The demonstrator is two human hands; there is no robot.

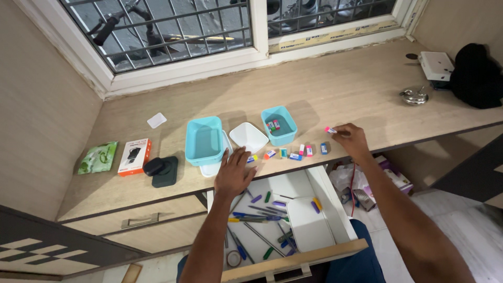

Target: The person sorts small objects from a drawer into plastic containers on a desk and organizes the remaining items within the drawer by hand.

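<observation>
My right hand pinches a small pink eraser just above the wooden counter, right of a loose row of several small coloured erasers. My left hand lies flat, fingers spread, on the counter's front edge, fingertips close to one eraser. Behind the row stands a small teal box with a few erasers inside. A white square tray and a larger empty teal box sit left of it.
An open white drawer below the counter holds several pens, markers and a white lid. At left lie a green packet, an orange-edged box and a black device. At far right are a metal object, a white box and black cloth.
</observation>
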